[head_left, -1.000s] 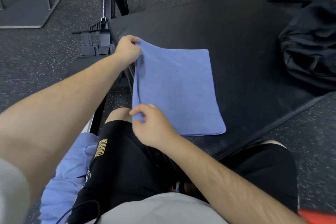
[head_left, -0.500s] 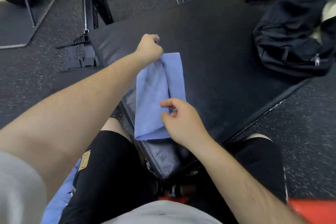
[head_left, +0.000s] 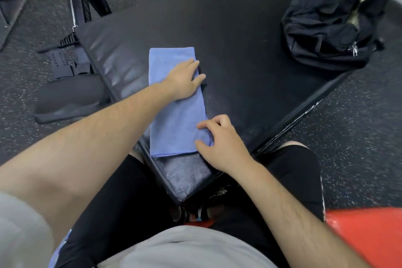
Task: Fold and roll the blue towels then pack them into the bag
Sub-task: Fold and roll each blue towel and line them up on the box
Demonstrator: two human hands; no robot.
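Note:
A blue towel, folded into a long narrow strip, lies flat on the black padded mat, running away from me. My left hand lies flat on its far half, fingers straight and reaching over the right edge. My right hand rests at the near right corner, and its thumb and fingers touch the folded edge there. The black bag sits at the mat's far right corner, unzipped, with a pale lining showing at its top.
Another bit of blue cloth shows by my left thigh at the bottom left. Black gym machine frames stand beyond the mat's left side. A red object sits at the lower right. Speckled rubber floor surrounds the mat.
The towel's left edge was lifted and carried over to the right, halving its width. It now lies flat, my left hand has let go and presses on it, and my right hand moved to the near corner.

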